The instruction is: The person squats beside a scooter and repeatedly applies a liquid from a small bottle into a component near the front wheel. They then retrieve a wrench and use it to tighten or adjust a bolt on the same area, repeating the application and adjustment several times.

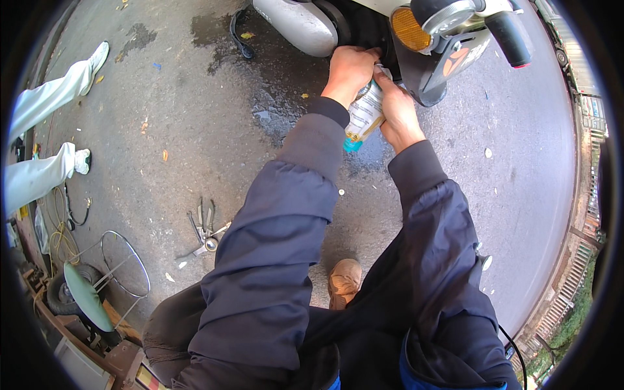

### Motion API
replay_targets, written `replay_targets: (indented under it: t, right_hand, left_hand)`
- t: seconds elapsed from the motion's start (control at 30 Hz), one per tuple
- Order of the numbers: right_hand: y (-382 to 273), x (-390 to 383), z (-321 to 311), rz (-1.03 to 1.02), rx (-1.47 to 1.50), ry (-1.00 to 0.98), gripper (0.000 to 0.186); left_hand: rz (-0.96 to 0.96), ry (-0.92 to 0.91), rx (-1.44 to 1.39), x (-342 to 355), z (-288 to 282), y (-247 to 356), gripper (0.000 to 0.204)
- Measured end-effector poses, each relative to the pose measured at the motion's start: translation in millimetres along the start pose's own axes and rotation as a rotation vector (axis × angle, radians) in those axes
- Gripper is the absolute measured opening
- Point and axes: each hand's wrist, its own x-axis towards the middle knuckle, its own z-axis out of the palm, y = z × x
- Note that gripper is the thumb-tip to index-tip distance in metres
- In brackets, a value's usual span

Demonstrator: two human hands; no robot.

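Both your hands are up at the two-wheeler point(411, 30) with a printed packet point(365, 112); the work looks under way, not finished.
The two-wheeler fills the top of the frame, overhanging the dark wet patch point(276, 97) and hiding your fingertips. A bystander's legs point(49, 97) stand at the upper left and a green stool point(88, 298) at the lower left, both clear of your reach. The packet is upper centre: your right hand point(399, 112) is closed around its side, while your left hand point(351, 70) curls at its top, its grip too hidden to tell. Whether anything has left the packet, you cannot see. Hand tools point(206, 234) lie left of centre, unheld.
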Motion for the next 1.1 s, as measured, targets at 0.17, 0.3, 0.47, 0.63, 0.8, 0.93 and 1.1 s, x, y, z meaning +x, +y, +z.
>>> replay_targets:
  t: [0.17,0.3,0.47,0.63,0.8,0.93,1.1]
  right_hand:
    - [6,5,7,-0.098,-0.257,0.126,0.036]
    - [10,6,8,-0.245,-0.712,0.239,0.041]
    - [11,3,2,-0.593,-1.238,0.308,0.03]
    - [14,9,-3,-0.49,-1.099,0.245,0.035]
    - [24,0,-16,-0.017,-0.018,-0.068,0.034]
    - [36,-32,-31,0.145,-0.173,-0.149,0.033]
    - [35,-49,-36,-0.023,-0.231,-0.158,0.031]
  left_hand:
    - [0.066,-0.031,0.089,8,-3,-7,0.025]
    - [0.105,-0.025,0.079,14,-3,-14,0.028]
    - [0.115,0.12,0.211,18,3,-17,0.033]
    - [0.084,0.13,-0.012,11,8,-10,0.03]
    - [-0.067,0.082,-0.083,1,8,6,0.023]
    - [-0.06,0.043,-0.181,-8,7,16,0.017]
    - [-0.073,0.003,0.052,-13,2,23,0.025]
